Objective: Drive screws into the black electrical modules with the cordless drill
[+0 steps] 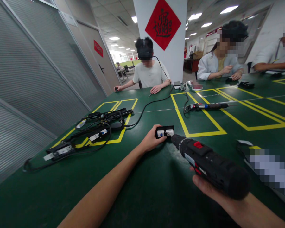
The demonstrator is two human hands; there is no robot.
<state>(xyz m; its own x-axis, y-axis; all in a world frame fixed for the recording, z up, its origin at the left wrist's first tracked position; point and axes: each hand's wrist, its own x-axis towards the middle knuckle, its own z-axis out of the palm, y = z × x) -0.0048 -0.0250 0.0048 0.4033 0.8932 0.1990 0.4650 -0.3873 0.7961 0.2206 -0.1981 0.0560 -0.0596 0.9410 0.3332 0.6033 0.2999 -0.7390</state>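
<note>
My left hand (152, 139) grips a small black case (165, 129) with white parts inside, holding it on the green table. In my right hand (207, 186) is a black power drill (209, 161) with red switches, seen from above. The drill's bit points left into the case, and its tip touches or nearly touches the white parts beside my left fingers. Most of my right fingers are hidden beneath the drill's body.
Black cables and devices (99, 129) lie at the left on the green table (142, 196). Beyond the drill is another tool (206, 106) with a cord. A blurred flat object (273, 171) lies at right. Across the table sit several people, one (150, 72) straight ahead.
</note>
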